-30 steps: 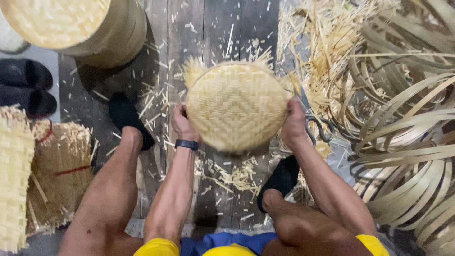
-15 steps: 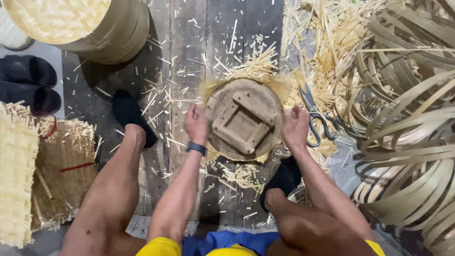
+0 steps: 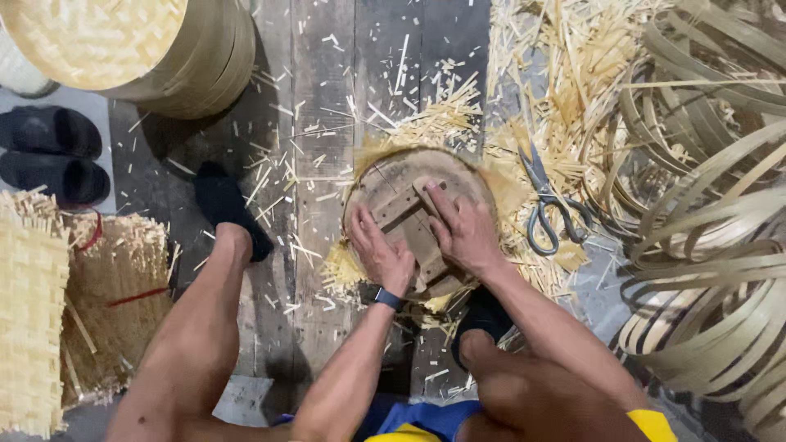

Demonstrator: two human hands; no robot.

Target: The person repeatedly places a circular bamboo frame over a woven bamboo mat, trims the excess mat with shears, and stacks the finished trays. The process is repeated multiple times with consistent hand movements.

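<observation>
Wooden disc: a round wooden disc (image 3: 409, 217) with crossed battens on top is lying flat on the floor boards (image 3: 327, 98), between the person's feet, covering a woven mat whose frayed edge (image 3: 348, 266) is sticking out around its rim.
Left hand: the left hand (image 3: 381, 254) is pressing palm-down on the near-left part of the disc, fingers spread flat and gripping nothing.
Right hand: the right hand (image 3: 463, 233) is resting across the middle battens, fingers stretched out flat, also holding nothing.
Progress: judging from this, the mat is already sitting under the disc and being pinned down; the loose fringe is not yet cut away, and the scissors (image 3: 544, 205) are lying untouched just right of the disc.
Floor: dark planks are littered with short pale offcuts (image 3: 426, 123) and splinters.
Surroundings: a tall stack of round woven trays (image 3: 131, 49) is standing top left, black slippers (image 3: 49, 151) beside it, flat woven sheets (image 3: 33, 319) at the left edge, and coils of bamboo strips (image 3: 704, 213) are piling up on the right.
</observation>
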